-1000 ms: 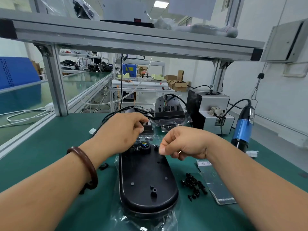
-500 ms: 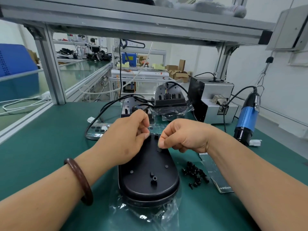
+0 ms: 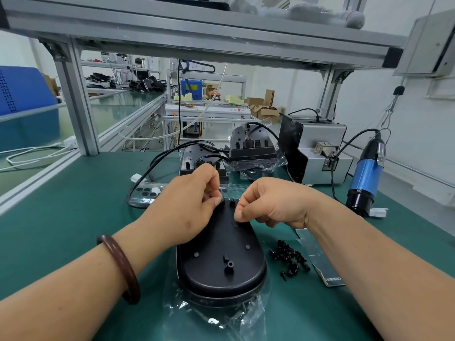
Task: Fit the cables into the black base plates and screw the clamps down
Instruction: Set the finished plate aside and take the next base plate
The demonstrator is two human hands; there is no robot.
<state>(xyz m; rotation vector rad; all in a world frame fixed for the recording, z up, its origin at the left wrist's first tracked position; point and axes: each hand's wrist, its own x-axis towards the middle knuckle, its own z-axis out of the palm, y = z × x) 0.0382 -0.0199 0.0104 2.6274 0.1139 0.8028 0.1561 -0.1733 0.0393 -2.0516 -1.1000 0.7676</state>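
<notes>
1. Head view: the black base plate [image 3: 221,262] lies on a plastic bag [image 3: 216,318], with screws [image 3: 290,258] just right of it.
2. The left hand [image 3: 187,205] and the right hand [image 3: 270,205] curl their fingertips at the plate's far end; I cannot tell if they hold anything.

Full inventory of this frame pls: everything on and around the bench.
near base plate: 1, black, bench centre, under the hands
clear bag: 1, transparent, under that plate
far base plates: 2, black, behind the hands
cable: at least 1, black, loops left from the far plates
screws: loose pile, black, right of the near plate
packet: 1, dark, right of the screws
pad sheet: 1, clear with black dots, left of the hands
electric screwdriver: 1, blue and black, far right
metal box: 1, grey, back right
crate: 1, blue, far left
bench mat: 1, green
bracelet: 1, brown, left wrist
left hand: fingers curled at the near plate's far end; held item hidden
right hand: same, beside it
</notes>
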